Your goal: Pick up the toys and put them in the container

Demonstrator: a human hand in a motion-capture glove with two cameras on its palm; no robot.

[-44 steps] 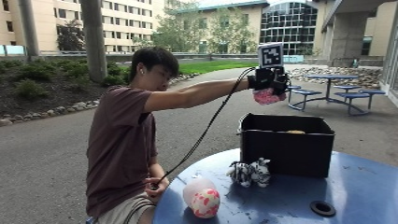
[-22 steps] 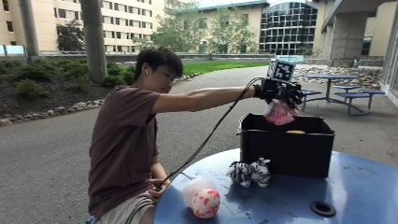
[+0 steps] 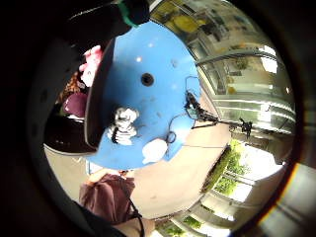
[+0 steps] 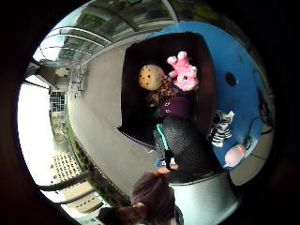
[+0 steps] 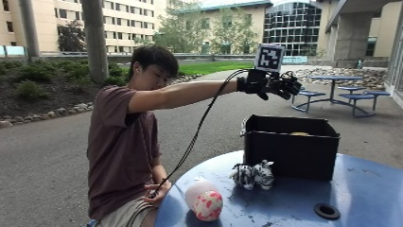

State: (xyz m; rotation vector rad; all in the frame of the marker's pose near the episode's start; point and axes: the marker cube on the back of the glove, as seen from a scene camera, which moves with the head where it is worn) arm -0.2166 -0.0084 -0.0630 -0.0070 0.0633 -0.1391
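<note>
A round blue table [image 5: 353,189] fills the lower part of the outside view, with a person seated at its edge. Near its far side stands a black, open-topped, box-shaped container [image 5: 291,147]. The person's right arm is stretched out level, and the black-gloved right hand [image 5: 272,85] hangs in the air well above the container, a little toward its near corner. Its fingers are spread and relaxed and it holds nothing.

Inside the container, seen from the thumb-side palm view, lie 4 soft toys: a pink plush animal with ears [image 4: 183,71], a tan, dark-spotted round toy [image 4: 151,77], a mottled brown plush [image 4: 161,93] and a dark purple rounded toy [image 4: 174,107]. They are bunched together in one part of the box, touching one another. From outside only a tan sliver shows above the rim.

2 toys are not yet in the container. A black-and-white striped zebra plush [image 5: 253,175] lies on the table just beside the container's front wall. A white egg-shaped toy with red patches [image 5: 203,202] rests near the table edge, close to the person and well apart from the container.

The bare left hand [image 5: 156,193] sits at the table edge beside the egg-shaped toy. A small black round hole [image 5: 326,211] marks the table's middle.
</note>
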